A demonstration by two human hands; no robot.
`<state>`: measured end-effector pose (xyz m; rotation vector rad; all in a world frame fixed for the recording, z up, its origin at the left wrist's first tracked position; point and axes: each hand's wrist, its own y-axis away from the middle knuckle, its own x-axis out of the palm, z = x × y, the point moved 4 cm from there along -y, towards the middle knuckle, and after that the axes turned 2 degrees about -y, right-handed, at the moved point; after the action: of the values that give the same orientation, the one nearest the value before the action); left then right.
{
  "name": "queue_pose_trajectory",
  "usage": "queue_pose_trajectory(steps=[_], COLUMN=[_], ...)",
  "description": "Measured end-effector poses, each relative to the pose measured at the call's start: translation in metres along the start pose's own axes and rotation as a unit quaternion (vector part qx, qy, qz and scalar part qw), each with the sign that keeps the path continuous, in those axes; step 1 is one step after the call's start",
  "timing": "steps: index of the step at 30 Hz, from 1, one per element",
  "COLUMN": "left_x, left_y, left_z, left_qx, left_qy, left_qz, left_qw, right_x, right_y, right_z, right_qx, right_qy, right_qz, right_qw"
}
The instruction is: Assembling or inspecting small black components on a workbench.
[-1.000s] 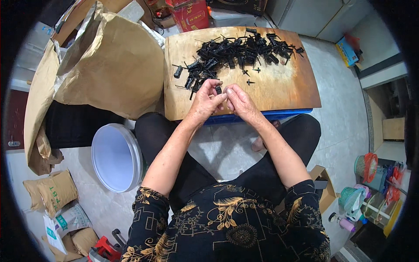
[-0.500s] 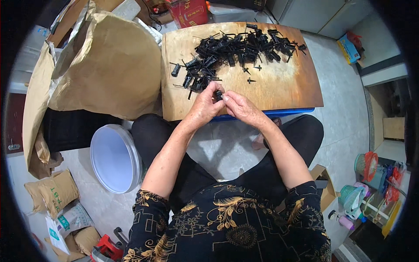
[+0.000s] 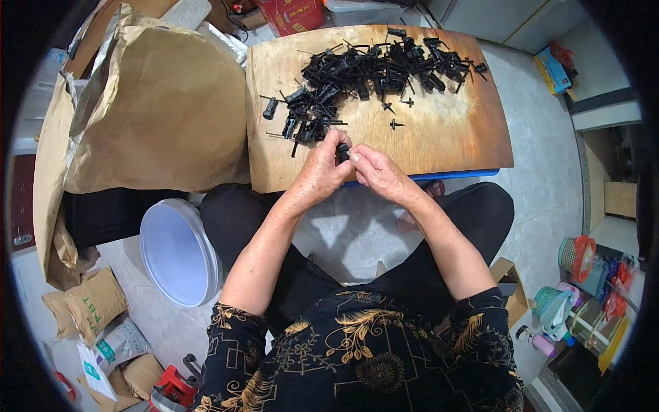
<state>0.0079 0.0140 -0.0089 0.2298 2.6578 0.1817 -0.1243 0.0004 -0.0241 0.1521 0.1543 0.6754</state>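
Note:
Over the near edge of the wooden board (image 3: 446, 147), my left hand (image 3: 321, 168) is closed around a small black plastic part (image 3: 342, 152). My right hand (image 3: 379, 172) meets it there, its thumb and fingertips pinched at the right end of that same part. What else the right fingertips might hold is too small to make out. A heap of black plastic parts (image 3: 364, 72), many with thin rods sticking out, spreads across the board beyond my hands. Several small black pointed pieces (image 3: 395, 124) lie apart from the heap, to the right of my hands.
A large open brown paper sack (image 3: 161, 110) stands left of the board. Below it sits a round white bucket (image 3: 177, 254). Paper bags (image 3: 96, 302) lie at lower left, with a red tool (image 3: 175, 386) nearby. At right are a cardboard box (image 3: 511, 292) and baskets (image 3: 568, 255).
The view has shifted slightly. Both hands stay together on the black part, with hardly any change in grip.

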Motion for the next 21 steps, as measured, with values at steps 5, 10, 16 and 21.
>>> queue_pose_trajectory(steps=[5, 10, 16, 21], left_x=[0.000, -0.001, -0.008, -0.020], left_y=[0.000, 0.000, -0.005, -0.003], left_z=[0.002, -0.002, -0.007, -0.015], left_qx=[0.040, 0.072, 0.107, -0.022], left_qy=[-0.051, -0.098, -0.026, 0.342], left_qz=[-0.043, -0.068, -0.139, -0.072], left_qw=[0.997, 0.990, 0.984, 0.937], right_x=[0.004, 0.009, 0.004, -0.002], right_y=[-0.004, -0.012, -0.018, -0.010], right_z=[-0.005, -0.009, 0.010, 0.011], right_qx=[-0.009, -0.051, -0.048, 0.026], right_qy=[0.006, 0.029, -0.026, -0.166], right_qz=[-0.040, -0.079, -0.102, -0.130], right_qw=[0.999, 0.995, 0.993, 0.977])
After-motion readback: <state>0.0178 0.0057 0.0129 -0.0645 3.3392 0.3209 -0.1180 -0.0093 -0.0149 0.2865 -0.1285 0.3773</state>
